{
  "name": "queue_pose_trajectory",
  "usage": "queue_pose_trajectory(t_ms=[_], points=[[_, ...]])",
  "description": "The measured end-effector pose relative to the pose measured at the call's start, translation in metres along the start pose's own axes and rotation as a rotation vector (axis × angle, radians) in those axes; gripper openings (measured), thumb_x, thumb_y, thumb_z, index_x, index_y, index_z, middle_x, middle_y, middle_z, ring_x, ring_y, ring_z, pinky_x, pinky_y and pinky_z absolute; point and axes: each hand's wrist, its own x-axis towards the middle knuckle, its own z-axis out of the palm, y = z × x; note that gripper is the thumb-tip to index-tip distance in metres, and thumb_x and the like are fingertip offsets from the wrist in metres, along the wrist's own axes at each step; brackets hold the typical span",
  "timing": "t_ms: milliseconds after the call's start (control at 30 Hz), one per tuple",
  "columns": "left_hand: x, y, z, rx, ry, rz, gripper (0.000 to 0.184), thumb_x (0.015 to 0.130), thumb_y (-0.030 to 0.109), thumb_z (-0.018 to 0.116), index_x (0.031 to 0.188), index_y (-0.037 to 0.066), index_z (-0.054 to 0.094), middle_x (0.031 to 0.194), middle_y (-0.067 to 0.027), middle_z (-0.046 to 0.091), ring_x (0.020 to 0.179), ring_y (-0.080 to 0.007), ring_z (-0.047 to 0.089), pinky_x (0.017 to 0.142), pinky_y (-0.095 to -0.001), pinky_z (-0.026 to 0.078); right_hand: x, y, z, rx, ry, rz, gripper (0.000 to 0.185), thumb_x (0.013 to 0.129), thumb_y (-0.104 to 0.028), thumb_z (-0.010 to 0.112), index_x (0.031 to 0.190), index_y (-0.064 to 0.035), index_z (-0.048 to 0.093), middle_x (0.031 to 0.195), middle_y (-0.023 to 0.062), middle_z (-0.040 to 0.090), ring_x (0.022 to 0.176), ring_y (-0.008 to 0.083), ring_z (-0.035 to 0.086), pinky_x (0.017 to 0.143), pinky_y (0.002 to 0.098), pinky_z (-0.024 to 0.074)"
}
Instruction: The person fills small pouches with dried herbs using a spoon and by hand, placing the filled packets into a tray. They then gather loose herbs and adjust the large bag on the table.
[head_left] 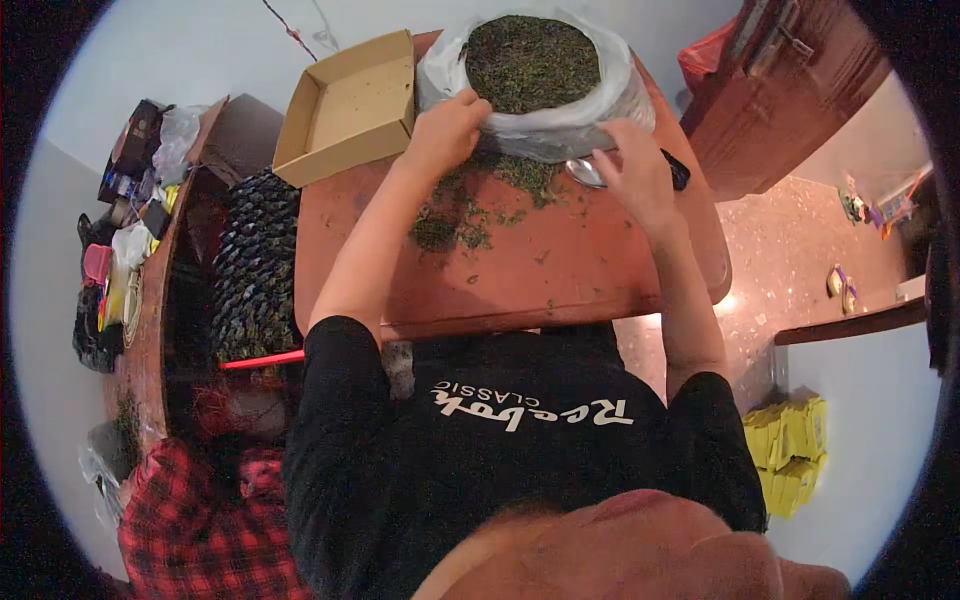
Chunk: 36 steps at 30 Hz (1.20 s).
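A clear plastic bag [635, 95] stands at the far side of the brown table, its rim folded down around a heap of dark green dried leaf flakes [532, 62]. The fingers of my left hand [450, 130] are closed on the bag's near left rim. By its near right side is my right hand [638, 180], with thumb and fingers apart. A shiny metal spoon [584, 173] lies beside that hand, partly covered by it. Just right of the hand a dark object [677, 170] shows. Loose flakes [440, 225] are scattered on the table between my arms.
An open cardboard box [355, 100] sits at the table's [550, 275] far left corner. Left of the table are a dark, scaly-looking stack [258, 265] and a shelf with mixed items. A person in a red checked garment [205, 520] is at lower left. Yellow packets [787, 450] are at right.
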Motion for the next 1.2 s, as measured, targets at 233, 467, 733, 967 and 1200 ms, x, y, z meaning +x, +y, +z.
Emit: queue_pose_trajectory(t_ms=[233, 467, 733, 967, 1200], points=[[0.003, -0.009, 0.006, -0.088, -0.053, 0.087, 0.028, 0.079, 0.008, 0.066, 0.105, 0.012, 0.057, 0.108, -0.0073, 0.059, 0.095, -0.0345, 0.063, 0.074, -0.0466, 0.052, 0.014, 0.008, 0.012, -0.045, -0.07, -0.042, 0.038, 0.075, -0.008, 0.072, 0.111, -0.005, 0.059, 0.108, 0.0142, 0.06, 0.102, 0.0364, 0.058, 0.09, 0.0448, 0.0464], [0.01, -0.015, 0.008, -0.069, -0.054, 0.129, 0.022, 0.079, 0.008, 0.065, 0.098, 0.012, 0.056, 0.095, -0.0087, 0.058, 0.089, -0.0341, 0.063, 0.071, -0.0472, 0.052, 0.033, 0.021, 0.027, -0.293, -0.195, -0.236, 0.03, 0.075, -0.014, 0.072, 0.102, -0.0103, 0.06, 0.104, 0.0095, 0.06, 0.102, 0.0319, 0.056, 0.087, 0.0454, 0.0438], [0.034, -0.021, 0.007, -0.105, 0.072, 0.109, 0.013, 0.082, 0.005, 0.058, 0.094, 0.01, 0.056, 0.088, -0.0139, 0.057, 0.088, -0.0383, 0.061, 0.071, -0.0484, 0.049, 0.055, 0.041, 0.035, -0.29, -0.187, -0.228, 0.009, 0.085, -0.018, 0.058, 0.088, -0.0097, 0.062, 0.083, 0.0132, 0.062, 0.082, 0.0332, 0.062, 0.073, 0.0477, 0.0467], [0.12, -0.058, -0.003, 0.009, 0.37, 0.107, 0.013, 0.08, 0.006, 0.058, 0.092, 0.008, 0.055, 0.089, -0.0161, 0.06, 0.088, -0.0403, 0.06, 0.074, -0.0499, 0.049, 0.143, 0.071, 0.034, -0.387, -0.042, -0.172, 0.008, 0.087, -0.012, 0.054, 0.088, -0.0041, 0.056, 0.082, 0.019, 0.059, 0.084, 0.0414, 0.058, 0.076, 0.0499, 0.0464], [0.09, -0.061, 0.007, -0.033, 0.272, 0.15, 0.013, 0.081, 0.007, 0.058, 0.094, 0.009, 0.056, 0.089, -0.0147, 0.061, 0.088, -0.0389, 0.06, 0.075, -0.0499, 0.049, 0.126, 0.078, 0.042, -0.401, -0.15, -0.227, 0.009, 0.085, -0.009, 0.056, 0.093, -0.0082, 0.058, 0.083, 0.0143, 0.063, 0.084, 0.0372, 0.063, 0.071, 0.0477, 0.0498]])
